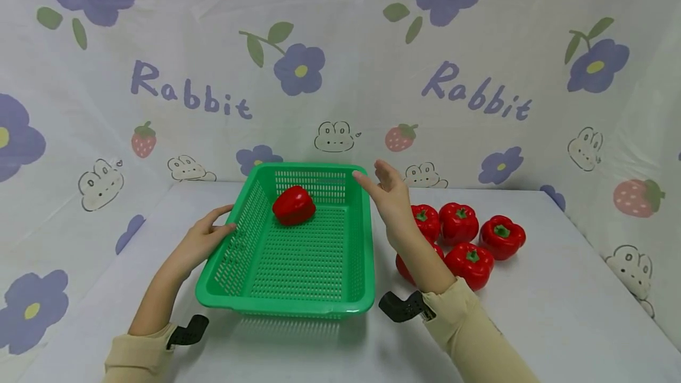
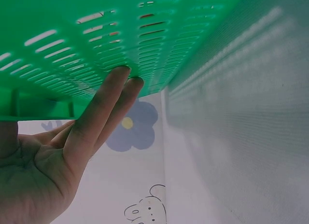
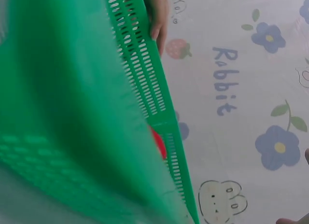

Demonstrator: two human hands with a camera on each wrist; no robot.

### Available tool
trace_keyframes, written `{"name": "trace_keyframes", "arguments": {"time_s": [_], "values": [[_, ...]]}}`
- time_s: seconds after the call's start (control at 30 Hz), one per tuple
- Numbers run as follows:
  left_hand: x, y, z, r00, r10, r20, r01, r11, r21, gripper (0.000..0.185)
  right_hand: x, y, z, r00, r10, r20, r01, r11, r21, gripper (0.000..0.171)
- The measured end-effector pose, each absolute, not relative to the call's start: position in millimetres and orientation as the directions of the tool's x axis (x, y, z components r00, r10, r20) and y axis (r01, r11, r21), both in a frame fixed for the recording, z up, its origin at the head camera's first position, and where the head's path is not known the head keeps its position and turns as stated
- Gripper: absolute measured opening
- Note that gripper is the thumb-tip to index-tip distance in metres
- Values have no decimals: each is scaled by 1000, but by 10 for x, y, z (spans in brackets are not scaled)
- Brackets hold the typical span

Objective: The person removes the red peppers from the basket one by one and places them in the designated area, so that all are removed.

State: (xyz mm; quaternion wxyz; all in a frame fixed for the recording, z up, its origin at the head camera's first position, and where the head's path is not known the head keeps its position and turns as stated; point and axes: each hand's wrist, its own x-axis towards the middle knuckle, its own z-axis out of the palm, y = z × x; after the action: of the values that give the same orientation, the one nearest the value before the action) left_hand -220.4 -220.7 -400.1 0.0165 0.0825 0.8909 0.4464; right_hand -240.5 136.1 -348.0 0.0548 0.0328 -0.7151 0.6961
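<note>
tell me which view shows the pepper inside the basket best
The head view: the red pepper lies whole and unblocked toward the far end of the green basket. The right wrist view catches only a red sliver behind the slotted wall. The left wrist view shows only faint red through the slots.

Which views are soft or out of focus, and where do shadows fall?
Head view: sharp, even light, faint shadow under the green basket. Left wrist view: basket close and blurred, left hand clearer. Right wrist view: basket wall a soft green smear; backdrop sharper.
</note>
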Motion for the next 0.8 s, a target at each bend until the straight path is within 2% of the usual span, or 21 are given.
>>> {"name": "trace_keyframes", "arguments": {"time_s": [0.43,0.8], "values": [[-2204,-2196,-3993,-984,170,51,142,584,799,62,-2540,1084,-3427,-996,-5,94,-94,-46,-995,81],[-2211,-2194,-3989,-985,169,48,139,585,799,63,-2692,817,-3435,-999,-36,-4,7,-74,-997,85]]}}
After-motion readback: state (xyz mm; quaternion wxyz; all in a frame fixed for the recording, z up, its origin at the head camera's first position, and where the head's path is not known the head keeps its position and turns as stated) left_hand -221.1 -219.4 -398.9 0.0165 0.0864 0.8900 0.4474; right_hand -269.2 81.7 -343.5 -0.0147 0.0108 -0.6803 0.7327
